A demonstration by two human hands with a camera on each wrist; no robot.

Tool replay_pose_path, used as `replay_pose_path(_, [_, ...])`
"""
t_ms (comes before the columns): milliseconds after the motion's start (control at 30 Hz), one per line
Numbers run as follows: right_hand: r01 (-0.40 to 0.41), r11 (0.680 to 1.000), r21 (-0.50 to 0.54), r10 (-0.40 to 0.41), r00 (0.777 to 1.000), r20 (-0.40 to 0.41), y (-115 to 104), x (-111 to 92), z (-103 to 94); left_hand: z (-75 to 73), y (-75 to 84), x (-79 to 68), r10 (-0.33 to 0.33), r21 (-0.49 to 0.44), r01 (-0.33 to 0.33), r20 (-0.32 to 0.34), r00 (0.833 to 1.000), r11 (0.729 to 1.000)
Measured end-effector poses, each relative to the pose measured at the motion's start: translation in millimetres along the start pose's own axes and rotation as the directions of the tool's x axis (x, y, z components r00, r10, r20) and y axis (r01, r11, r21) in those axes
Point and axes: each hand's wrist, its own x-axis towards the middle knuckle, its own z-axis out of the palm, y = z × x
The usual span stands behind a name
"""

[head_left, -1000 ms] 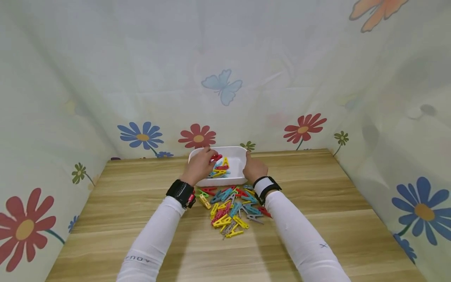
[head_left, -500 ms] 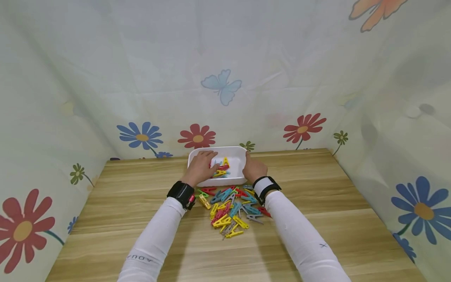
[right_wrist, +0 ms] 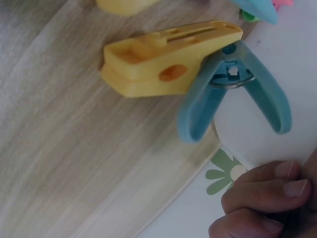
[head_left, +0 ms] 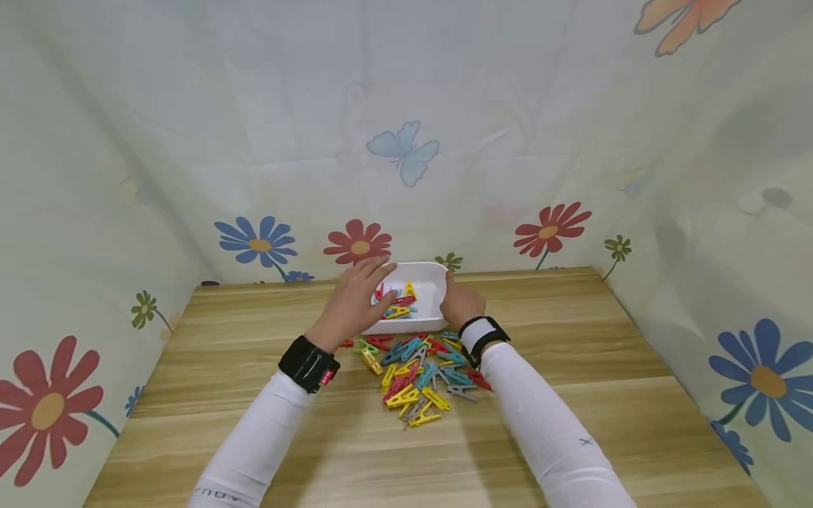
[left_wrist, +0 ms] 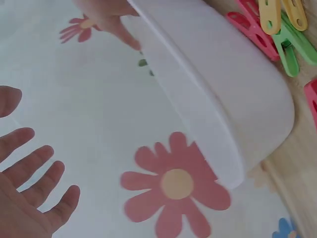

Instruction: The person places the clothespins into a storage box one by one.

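Note:
A white plastic tray point(head_left: 413, 327) stands at the back of the table, with several coloured clothespins point(head_left: 399, 311) inside. My left hand point(head_left: 346, 303) hovers over the tray's left end, fingers spread and nothing held; the left wrist view shows those fingers point(left_wrist: 34, 173) apart from the tray wall point(left_wrist: 233, 84). At the tray's right end, my right hand point(head_left: 462, 303) grips the rim, its fingers point(right_wrist: 262, 198) curled in the right wrist view. Close to that wrist camera lie a yellow clothespin point(right_wrist: 143, 74) and a blue one point(right_wrist: 200, 106).
A loose pile of red, yellow, blue, grey and green clothespins point(head_left: 406, 381) spreads over the wooden table point(head_left: 254, 339) in front of the tray, between the forearms. A flower-printed cloth point(head_left: 406, 204) rises right behind the tray and along both sides.
My left hand let go of a red clothespin inside the tray, then opened and drew back to the left, rising over the tray's left end. My right hand stays on the rim.

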Motion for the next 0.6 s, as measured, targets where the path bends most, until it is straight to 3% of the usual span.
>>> replay_pose_path(167, [-0.003,1.0,-0.004,0.003,1.0,0.002,0,1,1.2,-11.7,14.2,-19.9,0.098,0.039,-0.096,-0.044,0.994,0.995])
replay_pose_path(333, [0.001,1.0,-0.004,-0.001,1.0,0.006,1,1,2.2,-11.6,26.4,-44.5,0.18,0.05,-0.179,-0.014,0.984,0.983])
replay_pose_path(467, [0.002,1.0,0.001,-0.002,1.0,0.012,0,1,1.3,-6.1,34.3,-64.5,0.222,0.043,-0.225,0.07,0.973,0.973])
replay_pose_path(600, [0.0,1.0,-0.005,0.0,1.0,0.007,-1,1,0.1,4.1,39.5,-80.8,0.222,0.037,-0.237,0.236,0.946,0.971])
